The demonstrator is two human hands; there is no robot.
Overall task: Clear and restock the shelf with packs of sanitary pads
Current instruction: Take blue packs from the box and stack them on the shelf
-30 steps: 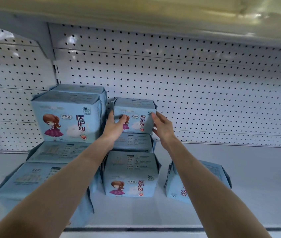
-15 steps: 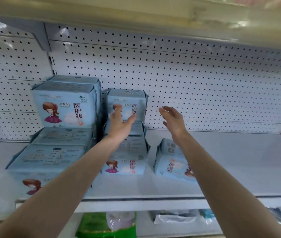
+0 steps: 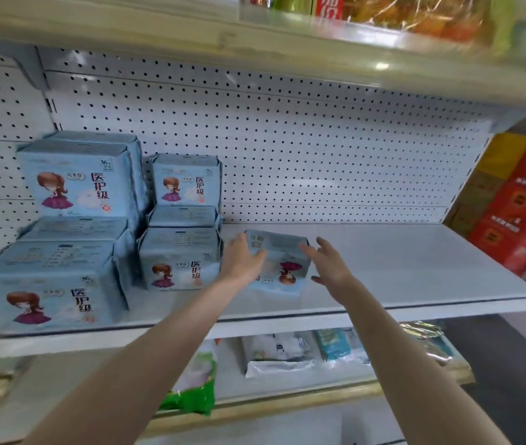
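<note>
Pale blue plastic pack of sanitary pads [image 3: 282, 261], its cartoon-girl print upside down, lies tilted on the white metal shelf [image 3: 415, 268], just right of a three-high stack of small matching packs [image 3: 184, 220]. The person's left hand [image 3: 242, 261] rests with relaxed, extended fingers against the loose pack's left end. The right hand [image 3: 329, 268] is spread wide just beside its right end; whether it touches cannot be told. A taller stack of large blue packs [image 3: 69, 226] stands at far left against the white pegboard back panel [image 3: 319, 149]. Red cartons [image 3: 525, 200] flank the shelf at right.
</note>
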